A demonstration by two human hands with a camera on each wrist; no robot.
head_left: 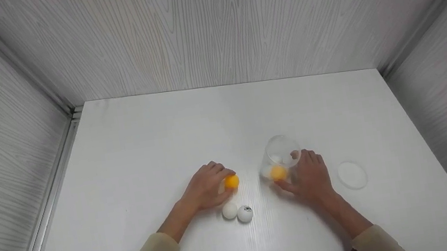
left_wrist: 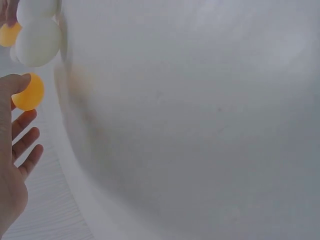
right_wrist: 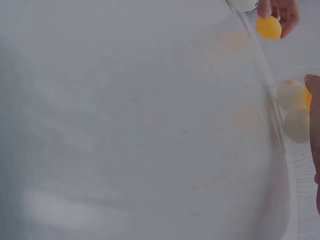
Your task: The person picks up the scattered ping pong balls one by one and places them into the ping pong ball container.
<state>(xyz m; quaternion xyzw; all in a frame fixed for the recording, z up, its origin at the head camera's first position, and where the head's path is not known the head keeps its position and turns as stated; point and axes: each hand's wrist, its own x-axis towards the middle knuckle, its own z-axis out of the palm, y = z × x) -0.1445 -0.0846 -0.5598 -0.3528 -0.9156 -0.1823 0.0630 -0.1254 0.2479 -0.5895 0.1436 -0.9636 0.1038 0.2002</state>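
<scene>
My left hand (head_left: pixel 206 188) pinches an orange ping-pong ball (head_left: pixel 232 182) between thumb and index finger; in the left wrist view the other fingers are spread below the ball (left_wrist: pixel 29 92). To its right, my right hand (head_left: pixel 313 176) grips a clear plastic container (head_left: pixel 265 164) round its side, thumb at the front. The container's round mouth faces up. Through its wall show an orange ball (head_left: pixel 278 173) and, in the right wrist view, two white balls (right_wrist: pixel 297 126). A plain white ball (head_left: pixel 229 211) and a white ball with a dark print (head_left: pixel 245 214) lie side by side near my left hand.
A round clear lid (head_left: pixel 352 175) lies flat on the white table (head_left: pixel 154 136), right of my right hand. Grey wood-grain panels (head_left: pixel 209 30) stand behind the table and along both sides.
</scene>
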